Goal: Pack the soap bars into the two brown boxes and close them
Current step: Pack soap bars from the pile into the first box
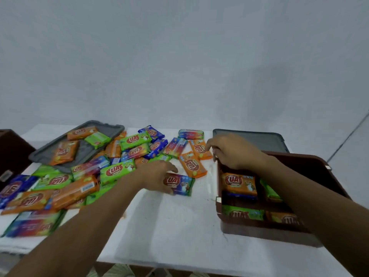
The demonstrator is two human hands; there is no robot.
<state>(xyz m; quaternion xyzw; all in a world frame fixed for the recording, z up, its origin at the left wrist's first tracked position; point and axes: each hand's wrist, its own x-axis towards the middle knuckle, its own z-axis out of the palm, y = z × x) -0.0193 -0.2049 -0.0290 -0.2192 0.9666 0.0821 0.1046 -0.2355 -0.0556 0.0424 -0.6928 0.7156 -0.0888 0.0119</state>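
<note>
Left hand (157,174): yours, gripping a blue soap bar (181,183) lying on the white table (169,226).
Right hand (233,150): above the far left corner of the right brown box (269,234); fingers curled down, grasp unclear.
Loose bars (79,176): heaped left, some on a grey lid (40,154).
Room: white tabletop shows between heap and box.

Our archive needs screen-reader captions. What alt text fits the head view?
A person's left hand grips a blue soap bar on a white table, while the right hand is at the far corner of an open brown box holding several bars. More bars lie piled at left.
</note>
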